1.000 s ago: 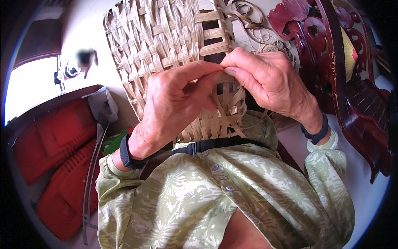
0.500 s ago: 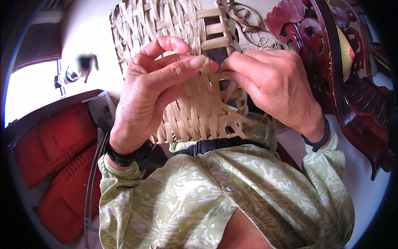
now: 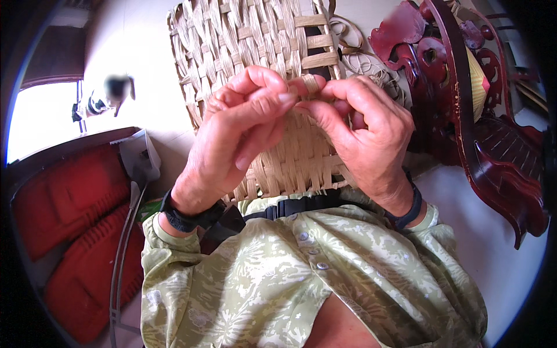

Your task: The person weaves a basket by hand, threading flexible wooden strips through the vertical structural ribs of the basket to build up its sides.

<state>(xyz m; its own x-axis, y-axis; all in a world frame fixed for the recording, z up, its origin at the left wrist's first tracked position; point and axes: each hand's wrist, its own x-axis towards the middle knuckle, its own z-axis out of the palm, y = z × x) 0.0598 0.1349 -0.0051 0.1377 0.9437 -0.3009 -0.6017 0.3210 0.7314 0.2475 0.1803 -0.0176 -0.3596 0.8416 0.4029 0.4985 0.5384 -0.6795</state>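
A woven panel of flat tan strips [image 3: 261, 52] stands before me, its lower edge close to my belt. My left hand [image 3: 246, 113] is over its middle, thumb and forefinger pinched on a short tan strip [image 3: 311, 83]. Fingertips of my right hand [image 3: 368, 124] meet the same strip from the other side, closed on it near the panel's right edge. Both hands almost touch, and they cover part of the weave. Dark gaps show between the strips at the panel's upper right.
Loose coiled strips and cords [image 3: 371, 69] lie beyond the panel's right edge. A carved dark-red wooden chair [image 3: 464, 110] stands at the right. Red cushions [image 3: 72, 197] lie at the left, near a white container [image 3: 141, 155]. A blurred figure [image 3: 110, 98] is by the bright doorway.
My right hand has moved slightly down and turned, with its fingers more visible. My left hand has shifted right, and the panel appears a little further right. The strip end now shows between both hands.
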